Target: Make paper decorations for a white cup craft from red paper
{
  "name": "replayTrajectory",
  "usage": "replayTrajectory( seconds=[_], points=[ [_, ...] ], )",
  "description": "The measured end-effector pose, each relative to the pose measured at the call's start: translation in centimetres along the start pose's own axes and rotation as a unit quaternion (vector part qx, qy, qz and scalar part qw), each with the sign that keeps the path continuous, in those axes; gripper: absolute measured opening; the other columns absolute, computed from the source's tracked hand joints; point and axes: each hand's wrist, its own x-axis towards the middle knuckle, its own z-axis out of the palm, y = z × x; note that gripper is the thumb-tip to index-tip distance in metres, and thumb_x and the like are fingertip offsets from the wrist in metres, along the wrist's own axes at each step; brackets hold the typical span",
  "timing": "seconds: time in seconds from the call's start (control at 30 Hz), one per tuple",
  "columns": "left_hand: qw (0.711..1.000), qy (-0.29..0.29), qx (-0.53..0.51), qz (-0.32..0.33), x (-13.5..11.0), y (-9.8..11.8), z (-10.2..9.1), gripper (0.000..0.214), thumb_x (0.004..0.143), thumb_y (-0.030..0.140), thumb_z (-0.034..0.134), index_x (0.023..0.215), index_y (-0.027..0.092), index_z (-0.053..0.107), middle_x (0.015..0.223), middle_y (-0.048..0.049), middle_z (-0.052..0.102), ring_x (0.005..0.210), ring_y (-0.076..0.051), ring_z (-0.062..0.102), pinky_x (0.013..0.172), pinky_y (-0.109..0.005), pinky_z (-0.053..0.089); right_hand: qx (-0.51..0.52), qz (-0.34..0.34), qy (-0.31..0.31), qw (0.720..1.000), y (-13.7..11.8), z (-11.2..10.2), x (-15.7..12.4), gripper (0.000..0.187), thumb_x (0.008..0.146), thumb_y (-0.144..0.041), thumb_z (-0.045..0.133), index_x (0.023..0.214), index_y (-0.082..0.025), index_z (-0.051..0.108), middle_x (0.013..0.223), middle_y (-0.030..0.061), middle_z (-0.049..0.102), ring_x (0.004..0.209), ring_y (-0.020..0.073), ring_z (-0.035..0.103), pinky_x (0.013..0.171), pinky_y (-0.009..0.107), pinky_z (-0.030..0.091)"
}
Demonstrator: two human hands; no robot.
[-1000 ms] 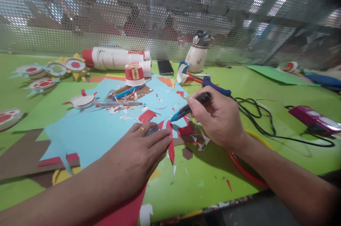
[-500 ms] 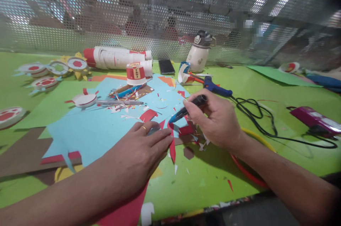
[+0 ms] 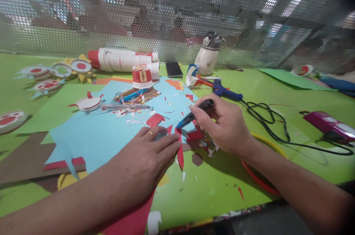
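My right hand [image 3: 226,122] is closed around a black and blue marker pen [image 3: 195,113], its tip down at a narrow piece of red paper [image 3: 180,153]. Flat over the red piece lies my left hand [image 3: 152,150], fingers stretched out, a ring on one of them. Part of the red piece is hidden under those fingers. Beneath both hands spreads light blue paper [image 3: 97,139], strewn with small cut scraps. A larger red sheet [image 3: 133,216] shows below my left forearm.
A paper cup [image 3: 142,77], stacked cups [image 3: 119,60], a phone [image 3: 173,69] and a bottle [image 3: 208,55] stand along the back. To the right are a blue glue gun [image 3: 226,91] with its cord and a purple device [image 3: 330,126]. Decorated paper discs [image 3: 81,67] lie left.
Almost nothing differs. The marker's tip stays at the red paper with only a very slight shift, and my left hand holds its place.
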Motion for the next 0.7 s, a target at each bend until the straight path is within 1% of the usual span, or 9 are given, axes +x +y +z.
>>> replayTrajectory(
  seconds=[0.27, 0.4, 0.53, 0.6, 0.7],
  points=[
    [1.0, -0.005, 0.002, -0.004, 0.0, 0.1, -0.1, 0.04, 0.089, 0.015, 0.041, 0.128, 0.019, 0.048, 0.131, -0.006, 0.054, 0.114, -0.031, 0.045, 0.085, -0.048, 0.04, -0.018, 0.014, -0.035, 0.999, -0.5, -0.4, 0.6, 0.018, 0.088, -0.032, 0.054, 0.08, -0.016, 0.054, 0.058, -0.0027, 0.055, 0.05, 0.0099, 0.049, 0.051, 0.023, 0.039],
    [1.0, -0.004, -0.004, -0.005, 0.1, 0.1, -0.1, 0.038, 0.089, 0.016, 0.041, 0.127, 0.019, 0.049, 0.131, -0.0058, 0.054, 0.114, -0.031, 0.045, 0.085, -0.048, 0.04, -0.054, -0.005, -0.029, 0.998, -0.8, -0.3, 0.4, 0.02, 0.086, -0.034, 0.057, 0.08, -0.016, 0.056, 0.062, -0.0006, 0.058, 0.052, 0.0111, 0.051, 0.051, 0.024, 0.038],
    [1.0, -0.004, -0.012, -0.005, 0.1, 0.1, -0.1, 0.037, 0.09, 0.016, 0.04, 0.125, 0.02, 0.051, 0.131, -0.0062, 0.054, 0.118, -0.031, 0.043, 0.086, -0.048, 0.04, -0.084, -0.029, -0.023, 0.996, -1.0, -0.3, -0.1, 0.022, 0.085, -0.036, 0.059, 0.081, -0.015, 0.057, 0.061, -0.0005, 0.058, 0.051, 0.0113, 0.05, 0.051, 0.025, 0.037],
    [1.0, -0.006, -0.012, -0.003, 0.1, 0.0, -0.1, 0.037, 0.09, 0.016, 0.04, 0.126, 0.02, 0.05, 0.131, -0.0061, 0.054, 0.118, -0.031, 0.043, 0.086, -0.048, 0.04, -0.092, -0.038, -0.031, 0.995, -1.0, -0.4, -0.2, 0.02, 0.086, -0.035, 0.057, 0.082, -0.015, 0.057, 0.063, 0.0007, 0.06, 0.053, 0.0118, 0.052, 0.053, 0.025, 0.038],
    [1.0, -0.009, -0.012, -0.002, 0.2, 0.0, -0.1, 0.037, 0.091, 0.017, 0.039, 0.126, 0.02, 0.05, 0.131, -0.0054, 0.054, 0.117, -0.03, 0.044, 0.087, -0.048, 0.04, -0.084, -0.047, -0.06, 0.994, -1.0, -0.9, 0.0, 0.016, 0.088, -0.03, 0.053, 0.084, -0.014, 0.056, 0.071, 0.0028, 0.063, 0.06, 0.0127, 0.055, 0.057, 0.025, 0.04]
  ],
)
